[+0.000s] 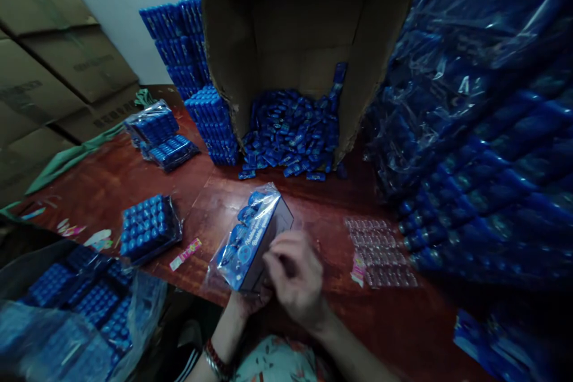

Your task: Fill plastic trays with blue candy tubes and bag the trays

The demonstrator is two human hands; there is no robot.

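A blue display box [253, 237], with a row of blue rounded tops along its open side and white lettering on its front, sits in loose clear plastic film. My left hand [251, 301] supports it from the near lower end, its fingers mostly hidden behind the box. On the box's right side is my right hand [298, 268], curled with thumb and fingertips pinched together. What lies in that pinch is too small to tell. The clear film juts out past the box's lower left corner.
Loose blue pieces spill from a tipped carton [308, 42]. Blue stacks [212, 125] and a wrapped pack [150, 227] stand left. A clear moulded tray [380, 253] lies right, beside a tall pile of film-wrapped blue packs [483, 191]. A filled plastic bag [85, 316] sits at lower left.
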